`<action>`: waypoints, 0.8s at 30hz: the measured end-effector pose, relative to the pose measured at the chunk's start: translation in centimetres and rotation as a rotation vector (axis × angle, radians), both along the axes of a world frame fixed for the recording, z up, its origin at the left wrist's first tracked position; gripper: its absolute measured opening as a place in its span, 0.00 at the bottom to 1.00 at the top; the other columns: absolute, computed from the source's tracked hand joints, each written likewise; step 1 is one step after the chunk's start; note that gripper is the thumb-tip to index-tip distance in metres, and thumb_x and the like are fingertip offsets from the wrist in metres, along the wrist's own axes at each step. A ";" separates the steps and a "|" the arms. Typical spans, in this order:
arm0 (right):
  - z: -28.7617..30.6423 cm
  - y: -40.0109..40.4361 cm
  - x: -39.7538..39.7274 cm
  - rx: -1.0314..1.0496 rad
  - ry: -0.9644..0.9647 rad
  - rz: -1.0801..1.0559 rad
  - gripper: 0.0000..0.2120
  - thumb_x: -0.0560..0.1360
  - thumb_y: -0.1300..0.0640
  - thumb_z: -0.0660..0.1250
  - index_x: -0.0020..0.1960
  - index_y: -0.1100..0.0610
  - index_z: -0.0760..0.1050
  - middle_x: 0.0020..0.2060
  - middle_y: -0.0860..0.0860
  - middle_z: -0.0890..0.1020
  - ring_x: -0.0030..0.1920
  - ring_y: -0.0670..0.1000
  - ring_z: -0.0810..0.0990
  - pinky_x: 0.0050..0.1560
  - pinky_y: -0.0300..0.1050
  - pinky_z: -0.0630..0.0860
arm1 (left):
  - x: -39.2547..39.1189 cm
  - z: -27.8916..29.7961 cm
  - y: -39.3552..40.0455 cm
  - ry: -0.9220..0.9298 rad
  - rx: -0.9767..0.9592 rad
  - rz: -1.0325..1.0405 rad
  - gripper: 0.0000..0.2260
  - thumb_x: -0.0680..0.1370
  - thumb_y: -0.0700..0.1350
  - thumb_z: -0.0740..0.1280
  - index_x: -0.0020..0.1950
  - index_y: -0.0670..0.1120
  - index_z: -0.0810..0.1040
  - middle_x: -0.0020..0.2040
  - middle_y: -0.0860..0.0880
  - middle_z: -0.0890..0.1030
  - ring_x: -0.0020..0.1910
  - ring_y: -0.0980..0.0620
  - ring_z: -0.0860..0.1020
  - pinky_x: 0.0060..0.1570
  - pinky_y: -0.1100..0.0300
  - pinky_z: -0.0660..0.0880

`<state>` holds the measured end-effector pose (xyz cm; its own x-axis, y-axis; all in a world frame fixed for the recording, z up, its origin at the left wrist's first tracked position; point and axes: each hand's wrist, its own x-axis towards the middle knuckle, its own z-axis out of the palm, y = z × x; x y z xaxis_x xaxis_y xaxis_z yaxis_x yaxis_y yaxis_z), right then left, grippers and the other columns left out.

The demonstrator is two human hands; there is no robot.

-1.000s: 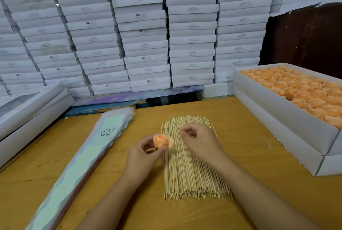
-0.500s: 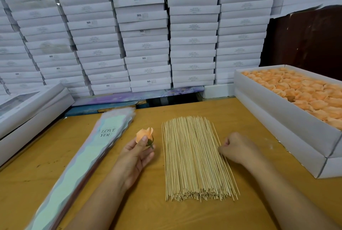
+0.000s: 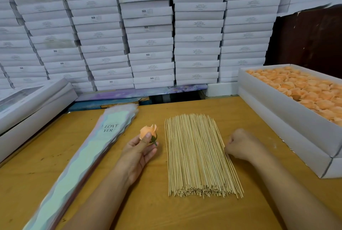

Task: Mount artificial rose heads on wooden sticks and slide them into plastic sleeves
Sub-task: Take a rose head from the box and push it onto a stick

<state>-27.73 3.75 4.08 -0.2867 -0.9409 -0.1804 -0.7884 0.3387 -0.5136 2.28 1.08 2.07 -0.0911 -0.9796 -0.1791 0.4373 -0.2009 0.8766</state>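
My left hand point(image 3: 137, 153) holds an orange rose head point(image 3: 147, 131) by thumb and fingers, its green base and short stem pointing right, just left of the stick pile. A flat pile of wooden sticks point(image 3: 196, 155) lies in the middle of the wooden table point(image 3: 185, 215). My right hand point(image 3: 242, 144) sits at the pile's right edge with fingers curled, its fingertips closed on the outermost sticks. A stack of plastic sleeves point(image 3: 88, 155) printed "LOVE YOU" lies diagonally at the left.
A white box point(image 3: 277, 111) full of orange rose heads stands along the table's right side. Flat white boxes point(image 3: 27, 111) lie at the left edge. A wall of stacked white boxes point(image 3: 148, 35) rises behind the table.
My left hand carried the rose head left, off the stick pile. My right hand moved from the pile's middle to its right edge and curled onto the outer sticks.
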 end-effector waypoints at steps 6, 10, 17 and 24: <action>0.1 -0.5 0.3 0.048 0.075 -0.033 0.09 0.71 0.56 0.70 0.34 0.57 0.75 0.20 0.48 0.77 0.26 0.50 0.77 0.29 0.37 0.69 | 0.0 -0.1 -0.1 -0.004 -0.001 0.004 0.22 0.70 0.45 0.74 0.63 0.42 0.79 0.50 0.44 0.87 0.43 0.52 0.86 0.37 0.62 0.82; 0.4 -0.5 0.8 0.085 0.150 -0.022 0.09 0.71 0.52 0.71 0.38 0.56 0.77 0.15 0.44 0.74 0.24 0.46 0.78 0.28 0.37 0.71 | 0.1 -0.2 -0.3 -0.002 0.004 0.007 0.22 0.70 0.45 0.74 0.63 0.42 0.79 0.51 0.44 0.87 0.43 0.51 0.86 0.37 0.62 0.82; 0.5 -0.4 0.9 0.106 0.238 0.012 0.08 0.70 0.51 0.72 0.38 0.55 0.78 0.22 0.46 0.79 0.26 0.46 0.79 0.29 0.38 0.73 | 0.1 -0.4 -0.3 -0.007 -0.009 0.000 0.23 0.70 0.46 0.75 0.64 0.42 0.80 0.50 0.45 0.87 0.43 0.52 0.86 0.37 0.62 0.82; 0.0 -0.3 0.0 0.129 0.031 -0.004 0.09 0.71 0.53 0.72 0.41 0.58 0.77 0.33 0.53 0.84 0.32 0.49 0.84 0.38 0.47 0.83 | 0.1 -0.3 -0.2 -0.014 -0.017 -0.004 0.24 0.70 0.46 0.74 0.65 0.42 0.79 0.51 0.46 0.87 0.43 0.52 0.86 0.38 0.63 0.82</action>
<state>-27.77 3.41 4.12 -0.2975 -0.9095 -0.2904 -0.8020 0.4031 -0.4409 2.35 0.85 1.74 -0.0929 -0.9822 -0.1632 0.4246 -0.1873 0.8858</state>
